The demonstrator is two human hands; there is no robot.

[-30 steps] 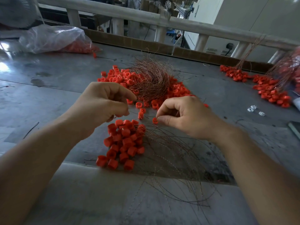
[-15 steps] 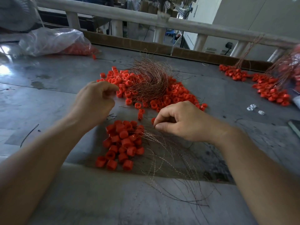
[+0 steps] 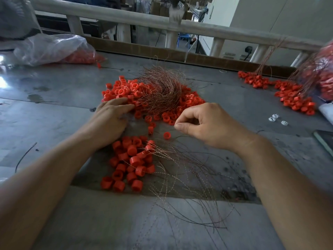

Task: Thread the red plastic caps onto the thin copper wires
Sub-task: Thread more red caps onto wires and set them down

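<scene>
Left hand (image 3: pixel 110 120) is now forward, my fingers (image 3: pixel 117 102) flat on the cap pile (image 3: pixel 126 91) at desk (image 3: pixel 54 87) centre; my right hand (image 3: pixel 207 125) pinches a wire (image 3: pixel 180 136) beside a loose cap (image 3: pixel 167 135).

Bare tabletop (image 3: pixel 45 123) lies open at left; the copper wire bundle (image 3: pixel 160 91) and red cap pile (image 3: pixel 122 91) block the middle, threaded caps (image 3: pixel 129 163) with trailing wires (image 3: pixel 189 177) crowd nearer

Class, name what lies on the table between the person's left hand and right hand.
Head view: a few loose red caps lie on the otherwise bare grey table between the left hand and the right hand.
</scene>
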